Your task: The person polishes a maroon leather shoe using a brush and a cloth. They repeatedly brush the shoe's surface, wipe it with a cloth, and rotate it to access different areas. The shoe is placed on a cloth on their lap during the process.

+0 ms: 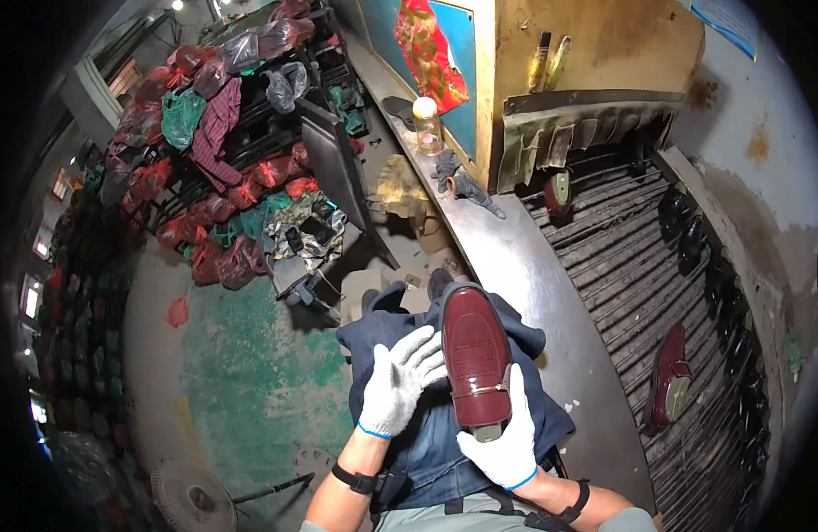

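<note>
A glossy dark red loafer [474, 346] is held over my lap, its toe pointing away from me and its upper facing up. My right hand [505, 443], in a white knit glove, grips it at the heel end, the thumb along its right side. A greyish block, perhaps part of a shoe last [488, 433], shows in the heel opening. My left hand [398, 381], also gloved in white, is open at the loafer's left side with its fingers spread; whether the fingertips touch the leather I cannot tell. A dark blue cloth [427, 457] covers my lap.
To my right runs a metal ledge [538, 279] beside a slatted conveyor [595, 293]. On the slats lie a dark red shoe [669, 381] and another shoe [558, 192] by the machine's flapped opening. A jar [427, 129] and dark gloves [467, 186] sit farther along the ledge. A fan [192, 498] stands lower left.
</note>
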The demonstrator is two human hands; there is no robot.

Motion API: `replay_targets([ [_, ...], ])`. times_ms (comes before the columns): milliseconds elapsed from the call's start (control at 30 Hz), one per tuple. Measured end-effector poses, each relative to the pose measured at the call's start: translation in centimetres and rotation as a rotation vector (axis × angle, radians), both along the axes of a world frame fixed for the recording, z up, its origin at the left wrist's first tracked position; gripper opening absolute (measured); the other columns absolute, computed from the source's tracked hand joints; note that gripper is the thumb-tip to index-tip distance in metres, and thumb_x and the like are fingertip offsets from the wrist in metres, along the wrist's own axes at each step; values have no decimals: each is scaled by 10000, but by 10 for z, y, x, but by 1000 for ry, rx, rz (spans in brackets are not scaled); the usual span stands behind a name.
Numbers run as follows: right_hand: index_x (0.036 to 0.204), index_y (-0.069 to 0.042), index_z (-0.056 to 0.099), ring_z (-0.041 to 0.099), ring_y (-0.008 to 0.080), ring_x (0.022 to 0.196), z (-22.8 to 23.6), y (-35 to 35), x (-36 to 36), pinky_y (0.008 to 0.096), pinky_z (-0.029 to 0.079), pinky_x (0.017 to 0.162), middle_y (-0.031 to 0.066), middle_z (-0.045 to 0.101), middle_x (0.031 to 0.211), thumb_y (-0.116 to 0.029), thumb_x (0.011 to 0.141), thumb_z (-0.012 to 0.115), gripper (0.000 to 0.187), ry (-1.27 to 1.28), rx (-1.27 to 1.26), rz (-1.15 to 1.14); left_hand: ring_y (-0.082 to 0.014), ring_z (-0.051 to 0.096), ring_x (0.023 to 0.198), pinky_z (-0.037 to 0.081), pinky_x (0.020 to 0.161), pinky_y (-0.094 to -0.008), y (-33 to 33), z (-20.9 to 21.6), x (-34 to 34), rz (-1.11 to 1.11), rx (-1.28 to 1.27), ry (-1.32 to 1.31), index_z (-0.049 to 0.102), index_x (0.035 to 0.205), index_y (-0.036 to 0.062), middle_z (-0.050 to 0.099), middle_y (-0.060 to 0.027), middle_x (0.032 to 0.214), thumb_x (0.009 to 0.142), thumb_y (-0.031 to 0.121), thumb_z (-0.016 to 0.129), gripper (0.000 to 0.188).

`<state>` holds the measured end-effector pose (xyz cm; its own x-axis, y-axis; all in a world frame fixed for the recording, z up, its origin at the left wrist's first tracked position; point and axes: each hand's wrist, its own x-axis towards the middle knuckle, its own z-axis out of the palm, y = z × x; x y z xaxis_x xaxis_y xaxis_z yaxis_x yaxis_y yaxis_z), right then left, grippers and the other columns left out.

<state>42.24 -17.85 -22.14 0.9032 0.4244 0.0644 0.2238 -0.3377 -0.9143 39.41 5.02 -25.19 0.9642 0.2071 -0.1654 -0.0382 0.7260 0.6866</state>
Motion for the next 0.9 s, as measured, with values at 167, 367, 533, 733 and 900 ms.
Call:
replay_targets([
  [167, 1733, 68, 228, 721, 437, 1179, -7, -6, 1, 484, 601, 1021, 297, 627, 1383, -140, 707, 924, 1257, -24, 11, 6, -371, 525, 1539, 424, 1292, -540, -3, -1, 9, -10, 59, 25, 388, 1696, -13, 493, -233, 1702, 1148, 732, 322, 927],
  [367, 1741, 69, 192, 733, 409, 1175, -11, -5, 3, 481, 602, 1020, 279, 648, 1397, -141, 719, 926, 1276, 6, 48, -10, -359, 528, 1539, 432, 1287, -530, -6, -6, 11, -16, 26, 39, 386, 1695, -11, 489, -227, 1707, 1154, 705, 368, 897],
  [533, 1758, 54, 113, 735, 380, 1183, -5, -3, 4, 467, 602, 1020, 263, 661, 1412, -124, 738, 922, 1314, 75, 68, 1, -357, 556, 1507, 453, 1264, -527, -12, -14, 10, -45, 25, 56, 382, 1698, -9, 516, -221, 1679, 1156, 690, 402, 885],
  [733, 1773, 36, 52, 707, 357, 1236, -7, -3, 4, 463, 587, 1053, 250, 650, 1440, -105, 756, 919, 1343, 155, 99, -12, -345, 579, 1480, 464, 1248, -517, -16, -18, 10, -71, 5, 66, 372, 1700, -7, 525, -205, 1671, 1154, 685, 420, 883],
  [900, 1774, 37, 49, 686, 368, 1271, -10, -6, 2, 466, 573, 1081, 264, 630, 1460, -105, 753, 923, 1351, 171, 90, 1, -323, 591, 1464, 473, 1231, -485, -11, -13, 20, -87, 16, 26, 366, 1707, 4, 532, -189, 1664, 1156, 682, 422, 875],
])
